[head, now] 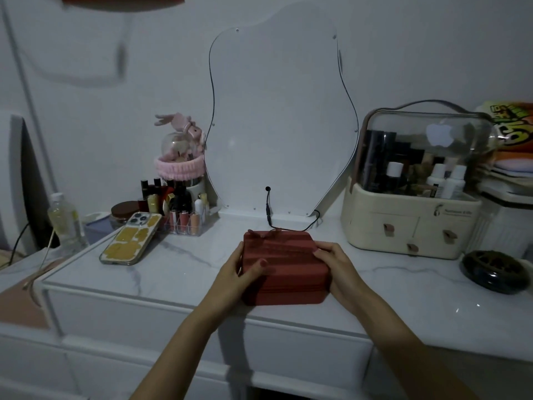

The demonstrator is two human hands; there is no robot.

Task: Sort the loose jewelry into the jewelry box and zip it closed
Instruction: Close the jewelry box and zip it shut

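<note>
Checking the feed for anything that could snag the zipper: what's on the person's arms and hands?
Both forearms are bare, no sleeves in view. The left hand and right hand show no gloves, rings, bracelets or watch that I can make out in this dim picture.

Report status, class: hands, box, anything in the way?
Left hand and right hand grip the red jewelry box by its sides. Box closed on the table. Nothing blocking; phone sits left.

Both forearms reach toward twelve o'clock; the left hand [235, 272] at nine o'clock and the right hand [336, 264] at three, fingers curled inward, facing each other
</note>
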